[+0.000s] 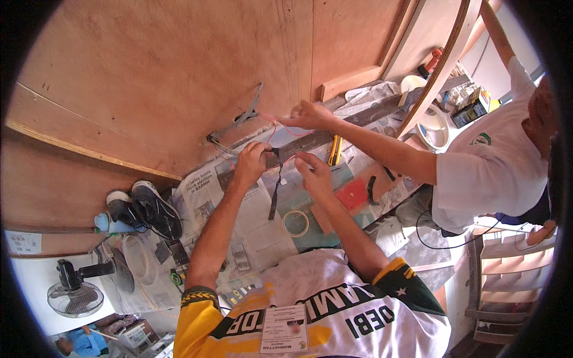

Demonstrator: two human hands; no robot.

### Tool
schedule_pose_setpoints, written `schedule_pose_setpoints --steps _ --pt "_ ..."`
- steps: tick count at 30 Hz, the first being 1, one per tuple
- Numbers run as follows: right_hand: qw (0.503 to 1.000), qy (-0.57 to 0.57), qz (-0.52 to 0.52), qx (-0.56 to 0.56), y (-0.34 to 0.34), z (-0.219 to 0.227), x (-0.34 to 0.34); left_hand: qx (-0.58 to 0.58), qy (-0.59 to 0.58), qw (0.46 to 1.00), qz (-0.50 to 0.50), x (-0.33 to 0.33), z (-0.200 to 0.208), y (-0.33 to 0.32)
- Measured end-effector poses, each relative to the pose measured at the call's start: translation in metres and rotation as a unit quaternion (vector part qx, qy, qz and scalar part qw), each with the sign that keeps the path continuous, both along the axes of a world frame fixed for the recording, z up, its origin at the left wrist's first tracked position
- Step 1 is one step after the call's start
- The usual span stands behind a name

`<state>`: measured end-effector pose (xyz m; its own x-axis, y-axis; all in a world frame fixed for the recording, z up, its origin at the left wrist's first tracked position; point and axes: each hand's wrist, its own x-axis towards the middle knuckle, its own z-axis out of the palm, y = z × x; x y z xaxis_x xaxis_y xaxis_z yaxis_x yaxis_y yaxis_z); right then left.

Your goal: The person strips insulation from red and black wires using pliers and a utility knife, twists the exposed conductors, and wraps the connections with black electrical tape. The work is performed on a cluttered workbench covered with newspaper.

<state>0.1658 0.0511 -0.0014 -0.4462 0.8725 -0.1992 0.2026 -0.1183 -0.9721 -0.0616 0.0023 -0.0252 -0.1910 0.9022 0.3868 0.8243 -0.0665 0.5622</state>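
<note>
My left hand point(253, 162) is closed, its fingertips pinching a strip of black tape point(276, 194) that dangles over the newspaper. Just to the right, my right hand point(314, 173) has its fingers pinched at the end of a thin red wire. Beyond both hands, a co-worker's hand point(310, 116) reaches in from the right and holds loose red wires point(271, 117). These come out beside a grey cable point(246, 113) at the wooden panel. Below my hands lies a cream tape ring point(295, 224). A yellow utility knife point(335, 150) rests right of my right hand.
Newspaper point(203, 188) covers the work surface against the tall wooden panel point(179, 65). Black shoes point(156, 209) stand at left, above a small fan point(76, 289). A red sheet point(351, 194) lies at right, near the co-worker. A curved wooden rib point(439, 68) rises at back right.
</note>
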Motion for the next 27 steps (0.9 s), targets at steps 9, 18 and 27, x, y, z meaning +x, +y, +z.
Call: schedule_pose_setpoints --steps 9,18,27 --pt "0.994 0.034 -0.051 0.091 -0.015 -0.048 -0.068 0.022 -0.033 0.999 0.017 0.004 0.000 -0.001" --pt "0.993 0.113 0.025 0.038 -0.019 -0.037 -0.053 -0.013 -0.055 0.997 0.046 0.001 0.009 0.012" --pt "0.933 -0.108 0.105 0.326 0.003 -0.070 -0.030 -0.085 -0.097 0.991 -0.048 -0.015 0.073 -0.016"
